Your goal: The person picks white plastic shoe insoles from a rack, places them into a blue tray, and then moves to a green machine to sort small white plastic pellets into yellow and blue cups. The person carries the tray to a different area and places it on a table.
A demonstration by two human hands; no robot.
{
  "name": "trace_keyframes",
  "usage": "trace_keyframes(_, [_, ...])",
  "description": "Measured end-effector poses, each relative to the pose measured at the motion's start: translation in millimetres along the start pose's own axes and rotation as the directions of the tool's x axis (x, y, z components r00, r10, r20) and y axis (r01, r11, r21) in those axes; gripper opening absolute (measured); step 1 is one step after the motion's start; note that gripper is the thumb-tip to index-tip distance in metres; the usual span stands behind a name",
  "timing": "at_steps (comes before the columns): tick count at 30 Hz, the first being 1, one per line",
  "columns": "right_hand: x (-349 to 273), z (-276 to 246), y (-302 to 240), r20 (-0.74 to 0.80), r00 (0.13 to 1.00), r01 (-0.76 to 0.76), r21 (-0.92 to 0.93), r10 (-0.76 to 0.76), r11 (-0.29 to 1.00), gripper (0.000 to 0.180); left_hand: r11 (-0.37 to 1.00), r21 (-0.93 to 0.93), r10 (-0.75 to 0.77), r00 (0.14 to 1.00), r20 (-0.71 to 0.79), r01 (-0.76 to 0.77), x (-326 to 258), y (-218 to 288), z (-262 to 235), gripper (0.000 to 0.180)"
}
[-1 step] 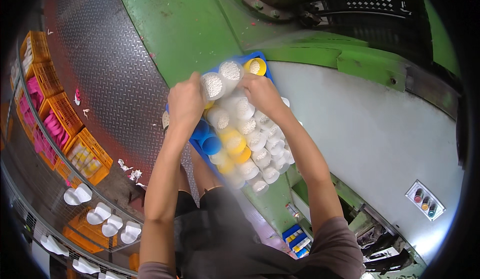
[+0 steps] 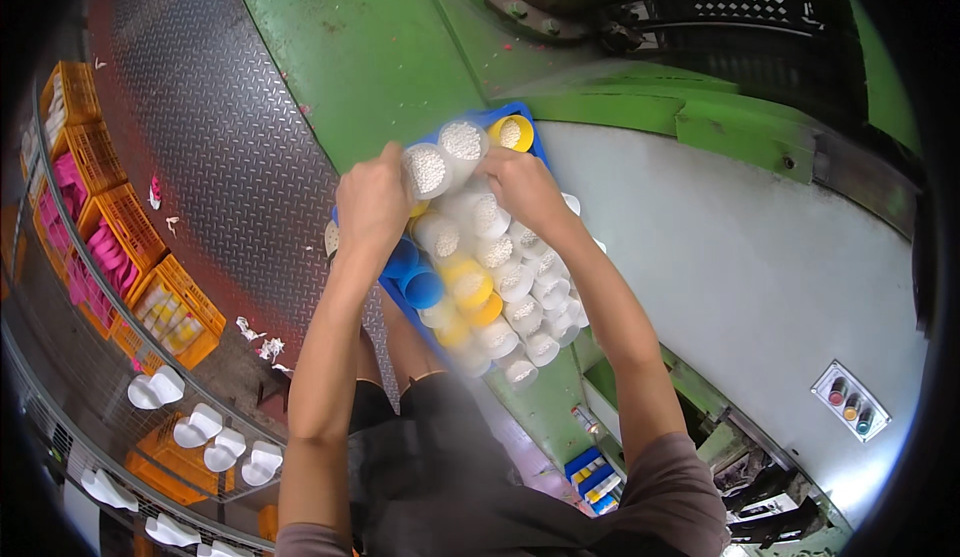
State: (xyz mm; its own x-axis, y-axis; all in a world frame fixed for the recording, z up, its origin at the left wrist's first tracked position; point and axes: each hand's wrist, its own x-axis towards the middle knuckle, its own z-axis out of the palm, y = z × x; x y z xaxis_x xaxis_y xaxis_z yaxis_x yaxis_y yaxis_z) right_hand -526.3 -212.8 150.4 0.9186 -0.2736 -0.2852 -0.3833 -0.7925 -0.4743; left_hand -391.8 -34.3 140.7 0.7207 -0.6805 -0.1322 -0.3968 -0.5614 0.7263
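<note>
A blue tray [image 2: 492,115] is packed with cups, mostly white ones filled with white pellets. At its far side my left hand [image 2: 373,202] is closed round the edge of a white cup [image 2: 425,170]. My right hand [image 2: 520,185] has its fingers curled against a second white cup [image 2: 461,140], side by side with the first. Both cups hold white pellets and sit higher than the others. Beside my right hand is a yellow cup [image 2: 511,133], also with pellets. Two blue cups [image 2: 420,287] lie near my left wrist. Haze blurs the tray's middle, and my fingertips are partly hidden.
Orange crates [image 2: 190,307] with pink and white items stand at the left, behind a wire rack [image 2: 110,427] carrying white moulded pieces [image 2: 228,449]. A grey machine panel [image 2: 700,247] with a button box [image 2: 850,400] is on the right. Green machinery [image 2: 620,117] lies beyond the tray.
</note>
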Motion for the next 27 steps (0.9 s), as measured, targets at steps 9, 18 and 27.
trace_keyframes(9, [-7.9,4.0,2.2,-0.080,0.996,0.042,0.125,-0.033,0.991,0.013,0.999,0.036,0.027,0.998,0.059,-0.030,4.6,2.3,-2.3,0.007])
trace_keyframes(18, [4.5,-4.7,9.5,0.143,0.892,-0.397,0.698,0.428,0.595,0.018,0.996,0.064,0.053,0.996,0.070,-0.057,3.0,3.0,-3.1,0.007])
trace_keyframes(27, [-0.4,12.3,-3.7,-0.020,0.932,-0.307,0.485,0.362,0.819,0.029,0.998,0.053,0.030,0.997,0.074,-0.034,-0.4,3.3,-9.0,0.011])
